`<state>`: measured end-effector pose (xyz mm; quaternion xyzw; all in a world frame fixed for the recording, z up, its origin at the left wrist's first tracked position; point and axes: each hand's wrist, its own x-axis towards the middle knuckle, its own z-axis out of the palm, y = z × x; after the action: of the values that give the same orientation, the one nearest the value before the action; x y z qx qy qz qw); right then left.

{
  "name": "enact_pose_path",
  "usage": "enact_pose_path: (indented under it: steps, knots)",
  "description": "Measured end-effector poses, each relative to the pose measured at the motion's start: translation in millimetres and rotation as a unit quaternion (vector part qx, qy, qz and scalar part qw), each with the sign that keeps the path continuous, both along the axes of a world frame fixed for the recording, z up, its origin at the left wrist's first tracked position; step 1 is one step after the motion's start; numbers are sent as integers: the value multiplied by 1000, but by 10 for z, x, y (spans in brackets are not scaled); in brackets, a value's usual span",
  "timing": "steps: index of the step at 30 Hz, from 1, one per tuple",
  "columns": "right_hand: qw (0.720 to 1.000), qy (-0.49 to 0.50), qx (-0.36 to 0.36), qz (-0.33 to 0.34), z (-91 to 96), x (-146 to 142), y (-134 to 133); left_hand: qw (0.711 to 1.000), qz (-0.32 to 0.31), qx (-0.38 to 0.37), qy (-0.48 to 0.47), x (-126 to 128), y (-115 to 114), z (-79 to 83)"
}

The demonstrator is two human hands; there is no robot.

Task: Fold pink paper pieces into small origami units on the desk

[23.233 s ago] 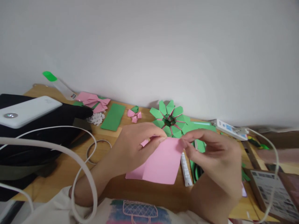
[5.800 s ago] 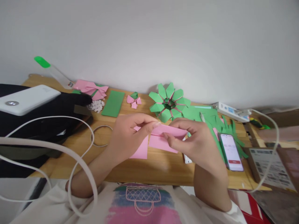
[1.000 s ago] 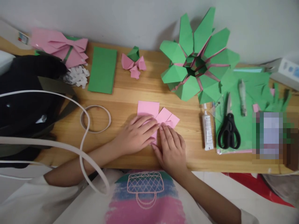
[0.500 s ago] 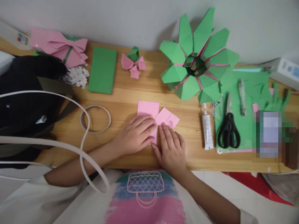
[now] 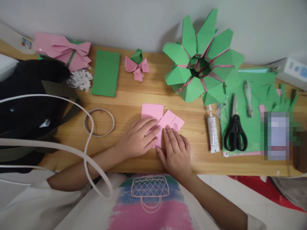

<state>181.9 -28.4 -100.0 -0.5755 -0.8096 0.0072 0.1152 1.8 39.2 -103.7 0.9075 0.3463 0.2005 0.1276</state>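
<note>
A folded pink paper [image 5: 153, 110] lies flat on the wooden table, with a square part at the back and a slanted, creased flap toward the right. My left hand [image 5: 141, 137] rests on its left part, fingers stretched out and pointing right. Beside it, my right hand [image 5: 176, 148] lies palm down with its fingertips on the lower edge of the slanted flap. Both hands have their fingers extended, pressing rather than gripping. The middle of the paper is partly hidden beneath the fingers.
Behind stands a green and pink paper flower [image 5: 201, 64]. On the right are a glue tube [image 5: 213, 134], black scissors [image 5: 235, 131] and green sheets [image 5: 254, 134]. A green paper stack [image 5: 105, 73], a pink bow [image 5: 69, 49] and white cables [image 5: 96, 172] are toward the left.
My left hand has shifted very slightly left on the pink paper. My right hand stays in place, and the whole view has tilted a little.
</note>
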Motion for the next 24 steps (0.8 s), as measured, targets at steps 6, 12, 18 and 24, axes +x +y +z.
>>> enact_pose_path:
  steps: [6,12,18,24]
  knots:
    - [1000,12,3,3,2,-3,3,1000,9,-3,7,18,2,19]
    - [1000,22,3,3,-4,-5,4,999,26,36,-3,-9,-5,42]
    - [1000,19,4,0,-13,-7,2,996,46,81,-5,-31,-1,77]
    - [1000,19,4,1,-15,2,-4,998,22,62,20,9,9,43]
